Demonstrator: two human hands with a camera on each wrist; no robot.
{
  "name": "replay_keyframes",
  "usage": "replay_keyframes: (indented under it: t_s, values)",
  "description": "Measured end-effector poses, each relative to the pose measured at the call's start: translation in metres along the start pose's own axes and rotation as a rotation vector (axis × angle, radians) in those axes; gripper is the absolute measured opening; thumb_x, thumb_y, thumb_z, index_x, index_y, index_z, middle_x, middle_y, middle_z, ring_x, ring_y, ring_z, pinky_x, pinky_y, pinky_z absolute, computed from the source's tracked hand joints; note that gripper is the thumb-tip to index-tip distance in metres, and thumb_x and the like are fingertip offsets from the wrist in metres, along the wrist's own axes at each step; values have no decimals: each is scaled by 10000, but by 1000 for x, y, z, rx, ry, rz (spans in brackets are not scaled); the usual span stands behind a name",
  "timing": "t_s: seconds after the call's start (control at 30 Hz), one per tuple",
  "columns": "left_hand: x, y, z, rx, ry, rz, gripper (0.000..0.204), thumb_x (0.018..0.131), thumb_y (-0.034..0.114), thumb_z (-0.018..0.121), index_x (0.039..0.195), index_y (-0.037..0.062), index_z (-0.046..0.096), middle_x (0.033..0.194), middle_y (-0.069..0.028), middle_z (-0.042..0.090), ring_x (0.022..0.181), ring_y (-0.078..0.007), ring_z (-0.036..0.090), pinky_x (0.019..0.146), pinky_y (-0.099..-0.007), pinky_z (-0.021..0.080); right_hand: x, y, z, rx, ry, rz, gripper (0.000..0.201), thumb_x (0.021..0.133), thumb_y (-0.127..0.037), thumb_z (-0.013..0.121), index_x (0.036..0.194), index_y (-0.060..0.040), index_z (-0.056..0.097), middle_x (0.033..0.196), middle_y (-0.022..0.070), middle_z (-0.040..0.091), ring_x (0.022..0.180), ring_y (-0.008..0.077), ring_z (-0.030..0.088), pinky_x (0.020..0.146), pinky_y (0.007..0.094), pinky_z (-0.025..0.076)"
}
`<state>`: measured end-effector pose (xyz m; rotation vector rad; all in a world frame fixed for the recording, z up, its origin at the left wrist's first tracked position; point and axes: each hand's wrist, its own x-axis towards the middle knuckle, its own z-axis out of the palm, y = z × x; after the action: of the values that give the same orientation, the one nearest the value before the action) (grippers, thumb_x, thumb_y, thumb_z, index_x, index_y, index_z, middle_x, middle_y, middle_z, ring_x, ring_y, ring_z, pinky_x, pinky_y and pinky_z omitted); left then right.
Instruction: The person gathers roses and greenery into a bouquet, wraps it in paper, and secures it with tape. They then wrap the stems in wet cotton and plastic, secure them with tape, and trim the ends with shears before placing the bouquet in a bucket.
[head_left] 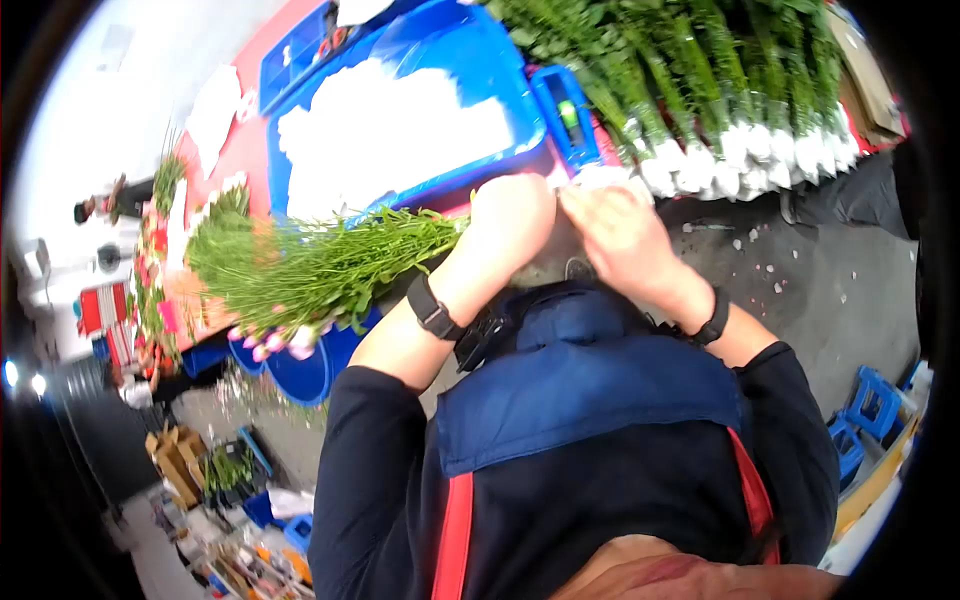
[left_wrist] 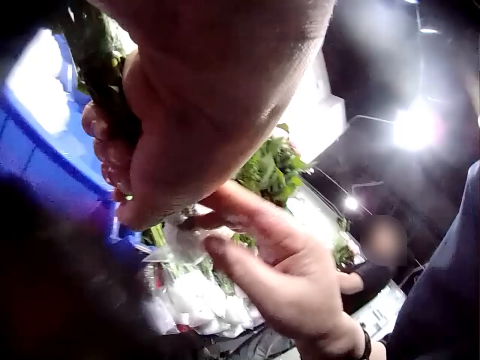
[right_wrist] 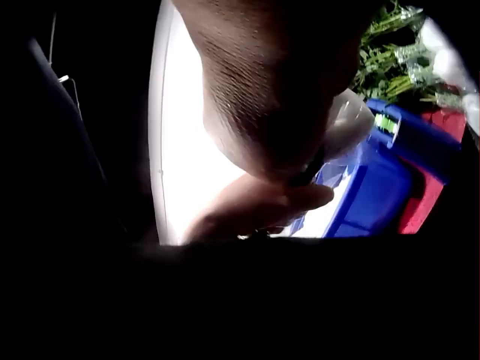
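Note:
My left hand grips the stems of a flower bunch with pink blooms, its fingers curled round them in the left wrist view. The bunch lies out to the left, blooms at the far end. Just past the left hand, my right hand pinches a translucent plastic wrap at the stem ends between thumb and fingers. That wrap bulges out beside the right hand in the right wrist view. The two hands are close together, and the left one partly hides the stem ends.
A blue tray filled with white material sits on the pink table. To its right stand a blue holder and many green bunches with white-wrapped ends. Blue buckets stand below at left; other people are farther off.

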<state>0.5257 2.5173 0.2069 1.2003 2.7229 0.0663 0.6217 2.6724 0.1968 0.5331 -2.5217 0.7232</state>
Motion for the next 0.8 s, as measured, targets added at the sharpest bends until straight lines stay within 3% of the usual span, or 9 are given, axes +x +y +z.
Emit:
replay_keyframes:
  t_s: [0.03,0.1,0.23,0.3,0.33,0.37,0.43,0.6,0.8]
  values:
    - [6,10,-9,36,3,54,171,790,129,563,827,-21,635,639,-174,645,576,-312,662,513,-428,529,-5,-2,-1,-104,5,-8,419,736,-47,607,1147,31,575,1093,130,625,920,253,605,868,399,428]
    - [18,32,-4,284,84,112,472,777,112,552,1177,-134,512,561,-86,626,462,-220,625,415,-370,487,-10,1,-9,-213,18,85,367,687,-78,627,1039,22,611,1000,95,628,870,250,574,843,404,415]
    - [42,92,-48,301,108,363,610,761,135,560,1301,-113,427,538,-28,598,431,-184,593,373,-321,435,-23,22,-48,24,0,355,322,656,-59,661,976,-45,627,876,117,600,878,306,561,811,415,415]
    - [54,119,-72,434,258,566,598,774,189,571,1329,-1,453,667,-14,596,725,-217,619,768,-386,465,-32,32,-61,139,340,428,271,676,-54,668,944,-54,625,905,150,636,910,351,592,769,428,460]
    - [60,130,-89,414,427,719,534,803,200,548,1305,32,478,886,-87,635,1015,-263,577,969,-459,352,-42,38,-78,205,226,662,250,706,-63,653,953,-53,617,920,159,646,939,376,603,753,410,493]
    - [66,140,-94,412,641,840,450,810,189,527,1243,66,521,1081,-120,605,1168,-274,509,1030,-488,306,-45,51,-89,70,333,611,229,737,-91,655,958,-46,613,895,153,639,893,351,608,723,393,488]
    - [62,155,-119,105,734,975,414,796,178,527,1196,74,541,1165,-116,578,1219,-287,486,1069,-510,266,-65,87,-114,-269,396,532,221,790,-135,656,980,-32,609,854,144,626,817,315,610,679,371,475]
    - [38,103,-106,-25,615,864,473,721,119,594,1192,101,546,1114,-87,581,1200,-285,493,1017,-507,327,-85,168,-193,-511,744,771,313,826,-177,645,1104,-41,602,877,181,599,828,347,571,720,410,447]
    - [-30,-21,-34,-6,359,246,473,741,156,674,1199,127,560,1129,-57,579,1161,-263,499,970,-506,330,-121,286,-231,-957,721,941,306,834,-162,617,1133,-98,605,988,193,631,928,383,575,774,456,460]
